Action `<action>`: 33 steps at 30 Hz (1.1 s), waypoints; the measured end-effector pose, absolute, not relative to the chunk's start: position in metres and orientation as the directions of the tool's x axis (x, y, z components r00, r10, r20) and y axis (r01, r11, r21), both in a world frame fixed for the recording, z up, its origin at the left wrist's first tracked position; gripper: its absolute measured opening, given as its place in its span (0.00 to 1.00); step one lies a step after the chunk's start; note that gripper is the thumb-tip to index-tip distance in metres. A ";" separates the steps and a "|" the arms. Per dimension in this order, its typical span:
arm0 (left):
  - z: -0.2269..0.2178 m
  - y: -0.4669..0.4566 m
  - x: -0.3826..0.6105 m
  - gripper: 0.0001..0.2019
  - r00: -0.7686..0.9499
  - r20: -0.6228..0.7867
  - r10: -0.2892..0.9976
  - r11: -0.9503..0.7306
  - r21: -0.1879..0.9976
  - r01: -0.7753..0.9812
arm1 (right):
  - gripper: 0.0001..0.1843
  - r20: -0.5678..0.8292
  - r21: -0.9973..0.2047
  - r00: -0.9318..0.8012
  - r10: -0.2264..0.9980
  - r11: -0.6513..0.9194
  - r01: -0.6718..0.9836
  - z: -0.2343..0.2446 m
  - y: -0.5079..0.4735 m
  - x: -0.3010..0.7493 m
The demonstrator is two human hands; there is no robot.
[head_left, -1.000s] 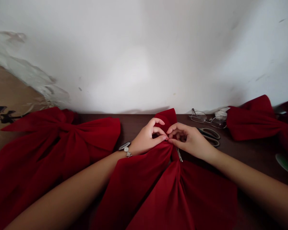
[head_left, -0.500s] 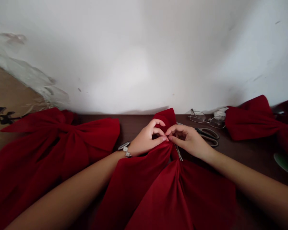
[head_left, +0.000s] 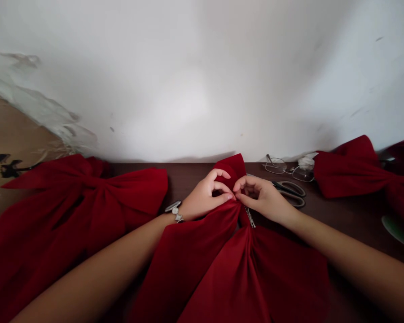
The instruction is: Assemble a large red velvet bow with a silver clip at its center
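Observation:
A large red fabric bow (head_left: 218,260) lies in front of me, its cloth gathered into tight folds near the middle. My left hand (head_left: 212,192), with a watch and a bracelet at the wrist, pinches the gathered cloth between thumb and fingers. Close against it, my right hand (head_left: 261,196) is closed in a pinch at the same gather. Whatever small thing lies between the right fingertips is hidden. Just below the right fingers, a slim metal clip (head_left: 250,218) rests at the bow's centre. One red loop (head_left: 234,163) stands up behind the hands.
Scissors (head_left: 291,189) and eyeglasses (head_left: 275,166) lie on the dark table (head_left: 350,224) beyond my right hand. Another red bow (head_left: 348,172) is at the right, a larger one (head_left: 131,188) at the left. Behind stands a white wall (head_left: 188,89); a cardboard box (head_left: 13,130) is far left.
The whole view has shifted slightly. Both hands stay at the same gather of the bow, with only a tiny movement in the right fingers.

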State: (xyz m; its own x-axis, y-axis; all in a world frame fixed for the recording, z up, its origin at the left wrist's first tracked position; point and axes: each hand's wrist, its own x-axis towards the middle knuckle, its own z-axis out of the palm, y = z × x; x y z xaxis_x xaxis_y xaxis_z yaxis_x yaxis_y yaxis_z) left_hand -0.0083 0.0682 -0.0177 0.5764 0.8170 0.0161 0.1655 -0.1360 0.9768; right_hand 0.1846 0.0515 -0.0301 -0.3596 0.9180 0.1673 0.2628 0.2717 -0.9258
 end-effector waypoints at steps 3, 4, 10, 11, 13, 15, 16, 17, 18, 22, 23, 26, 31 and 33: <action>-0.019 0.068 -0.009 0.17 0.579 0.027 0.815 -0.138 0.979 0.149 | 0.06 0.147 -0.929 -0.374 0.916 0.258 0.267 -0.030 0.053 0.185; -0.019 0.068 -0.009 0.17 0.581 0.031 0.813 -0.139 0.980 0.143 | 0.05 0.146 -0.928 -0.377 0.915 0.258 0.267 -0.030 0.053 0.185; -0.016 0.068 -0.009 0.17 0.592 0.008 0.806 -0.117 0.982 0.146 | 0.04 0.186 -0.929 -0.377 0.907 0.288 0.234 -0.029 0.052 0.185; -0.016 0.068 -0.009 0.16 0.592 0.004 0.806 -0.114 0.982 0.148 | 0.03 0.194 -0.926 -0.379 0.905 0.296 0.233 -0.029 0.052 0.185; -0.016 0.068 -0.010 0.17 0.588 0.001 0.809 -0.115 0.981 0.157 | 0.03 0.209 -0.918 -0.387 0.898 0.316 0.239 -0.030 0.051 0.185; -0.016 0.069 -0.010 0.18 0.586 0.005 0.811 -0.122 0.979 0.160 | 0.03 0.221 -0.907 -0.390 0.894 0.335 0.254 -0.031 0.052 0.186; -0.017 0.069 -0.011 0.18 0.586 0.006 0.810 -0.123 0.979 0.161 | 0.03 0.227 -0.901 -0.389 0.893 0.344 0.263 -0.031 0.052 0.186; -0.017 0.069 -0.011 0.18 0.587 0.005 0.809 -0.122 0.979 0.161 | 0.03 0.234 -0.894 -0.388 0.892 0.354 0.275 -0.032 0.052 0.186; -0.017 0.069 -0.011 0.18 0.588 0.001 0.809 -0.120 0.979 0.163 | 0.03 0.241 -0.886 -0.385 0.891 0.364 0.288 -0.032 0.052 0.186; -0.015 0.069 -0.013 0.19 0.581 -0.032 0.813 -0.104 0.975 0.199 | 0.04 0.289 -0.850 -0.385 0.877 0.420 0.319 -0.029 0.052 0.186; -0.014 0.069 -0.013 0.19 0.580 -0.039 0.813 -0.101 0.973 0.207 | 0.04 0.303 -0.840 -0.387 0.871 0.435 0.323 -0.028 0.052 0.185; -0.013 0.069 -0.014 0.19 0.584 -0.051 0.810 -0.093 0.972 0.214 | 0.04 0.345 -0.807 -0.395 0.851 0.484 0.338 -0.026 0.050 0.185; -0.014 0.071 -0.014 0.19 0.579 -0.070 0.812 -0.062 0.977 0.205 | 0.06 0.396 -0.756 -0.432 0.810 0.555 0.347 -0.028 0.051 0.188; -0.014 0.071 -0.014 0.20 0.579 -0.080 0.811 -0.045 0.979 0.199 | 0.07 0.409 -0.742 -0.446 0.796 0.575 0.346 -0.030 0.051 0.189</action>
